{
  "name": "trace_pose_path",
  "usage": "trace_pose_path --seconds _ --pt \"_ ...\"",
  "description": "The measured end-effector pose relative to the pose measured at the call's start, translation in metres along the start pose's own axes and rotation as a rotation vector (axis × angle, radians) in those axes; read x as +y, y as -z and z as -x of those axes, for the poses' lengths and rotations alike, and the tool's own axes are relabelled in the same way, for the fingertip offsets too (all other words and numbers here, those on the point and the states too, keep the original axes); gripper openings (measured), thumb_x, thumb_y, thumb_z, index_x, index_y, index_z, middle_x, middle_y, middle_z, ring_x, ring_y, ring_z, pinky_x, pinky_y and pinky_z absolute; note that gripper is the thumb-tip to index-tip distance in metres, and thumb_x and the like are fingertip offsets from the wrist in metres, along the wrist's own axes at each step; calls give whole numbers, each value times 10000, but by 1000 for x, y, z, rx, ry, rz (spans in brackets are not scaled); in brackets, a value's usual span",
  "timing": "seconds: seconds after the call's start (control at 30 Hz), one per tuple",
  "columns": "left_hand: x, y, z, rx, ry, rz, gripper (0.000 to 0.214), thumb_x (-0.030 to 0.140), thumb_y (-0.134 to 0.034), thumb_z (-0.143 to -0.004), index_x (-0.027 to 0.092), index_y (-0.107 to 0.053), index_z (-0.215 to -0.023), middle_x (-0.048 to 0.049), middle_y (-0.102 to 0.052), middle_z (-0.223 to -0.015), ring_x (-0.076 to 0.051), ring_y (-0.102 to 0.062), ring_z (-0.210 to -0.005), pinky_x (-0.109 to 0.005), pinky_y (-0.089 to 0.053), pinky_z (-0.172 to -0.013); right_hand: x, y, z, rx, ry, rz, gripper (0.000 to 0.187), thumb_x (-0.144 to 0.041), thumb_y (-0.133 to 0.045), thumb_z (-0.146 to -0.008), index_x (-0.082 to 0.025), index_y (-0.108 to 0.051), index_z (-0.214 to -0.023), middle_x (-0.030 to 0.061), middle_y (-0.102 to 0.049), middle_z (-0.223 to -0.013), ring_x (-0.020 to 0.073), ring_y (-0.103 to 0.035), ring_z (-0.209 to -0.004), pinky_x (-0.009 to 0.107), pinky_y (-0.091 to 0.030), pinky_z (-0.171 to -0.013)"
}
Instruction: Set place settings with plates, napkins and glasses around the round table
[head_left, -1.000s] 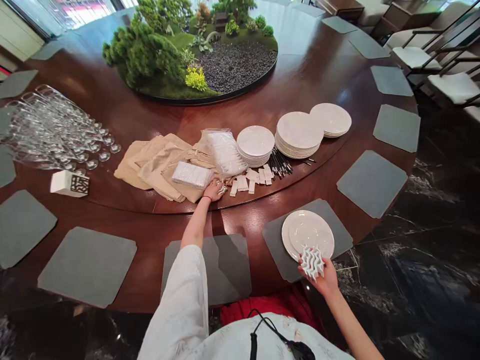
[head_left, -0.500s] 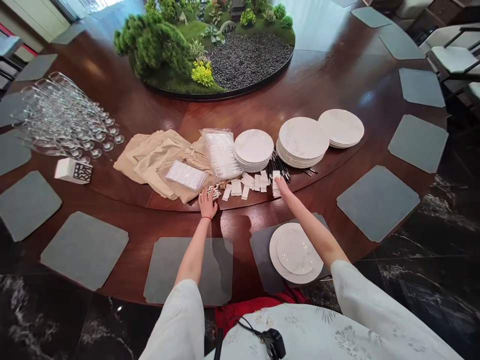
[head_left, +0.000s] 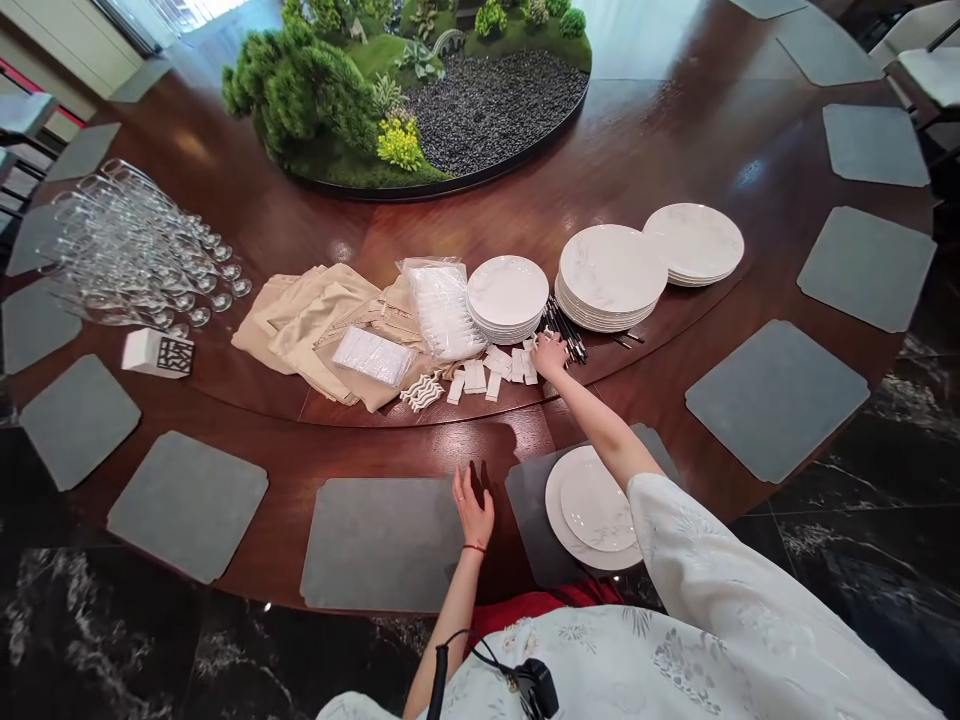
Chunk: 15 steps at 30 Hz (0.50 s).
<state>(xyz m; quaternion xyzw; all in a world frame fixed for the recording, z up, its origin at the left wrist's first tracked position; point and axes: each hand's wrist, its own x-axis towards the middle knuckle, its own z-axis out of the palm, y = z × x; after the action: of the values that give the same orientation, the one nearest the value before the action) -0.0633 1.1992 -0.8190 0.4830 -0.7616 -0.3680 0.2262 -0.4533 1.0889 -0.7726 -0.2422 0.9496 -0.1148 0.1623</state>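
My left hand (head_left: pixel 474 514) is over the dark wood between two grey placemats, with its fingers apart and nothing in it. Farther forward, my right hand (head_left: pixel 551 356) reaches in among small white packets (head_left: pixel 474 377) and the near end of a bundle of black chopsticks (head_left: pixel 568 332). Its fingers are curled down, and what they hold is hidden. To its left lie wavy white pieces (head_left: pixel 422 392), perhaps chopstick rests. Just behind the right hand is a stack of small white plates (head_left: pixel 508 292). Below my right forearm, a small plate (head_left: pixel 598 508) rests on a larger plate (head_left: pixel 556 525).
Beige cloths (head_left: pixel 300 330), a clear bag of white items (head_left: pixel 441 310) and a flat white pack (head_left: pixel 373 356) lie left of the plates. Stemmed glasses (head_left: pixel 142 250) crowd the left. Larger plate stacks (head_left: pixel 613 268) stand right. A garden centrepiece (head_left: pixel 495 120) is behind.
My left hand has left the wavy white pieces and come back toward me, its fingers now spread. My right hand has shifted slightly left and forward from the white packet it was on.
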Motion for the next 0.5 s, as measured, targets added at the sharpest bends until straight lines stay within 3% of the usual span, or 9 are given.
trace_pose_path --seconds 0.13,0.23,0.37,0.5 --pt "-1 4 41 -83 22 27 639 280 -465 -928 270 -330 -1552 -140 -251 -1640 -285 -233 -1545 -519 -249 -1256 -3 6 -4 81 12 -49 427 -221 -422 -953 -178 -599 -1338 166 -265 -1628 381 -190 -1435 654 -255 -1091" --pt "-3 11 55 -110 20 38 636 273 -456 -929 262 -325 -1552 -144 -254 -1638 -281 -231 -1545 -514 -241 -1262 -2 18 -3 131 23 -111 411 -229 -352 -985 -139 -653 -1250 152 -357 -1590 323 -180 -1464 559 -183 -1177" --pt "-2 20 54 -108 12 69 650 283 -475 -919 238 -331 -1551 -159 -268 -1630 -288 -238 -1542 -518 -232 -1264 12 37 4 185 -17 -324 391 -318 -365 -1003 -138 -690 -1121 166 -515 -1458 279 -364 -1363 427 -283 -1164" --pt "-1 25 46 -98 -3 99 654 290 -482 -920 213 -332 -1552 -161 -299 -1616 -266 -253 -1538 -482 -225 -1272 47 48 32 134 -96 -767 327 -337 -403 -993 -147 -646 -1100 131 -682 -1153 223 -564 -1116 355 -459 -1008"
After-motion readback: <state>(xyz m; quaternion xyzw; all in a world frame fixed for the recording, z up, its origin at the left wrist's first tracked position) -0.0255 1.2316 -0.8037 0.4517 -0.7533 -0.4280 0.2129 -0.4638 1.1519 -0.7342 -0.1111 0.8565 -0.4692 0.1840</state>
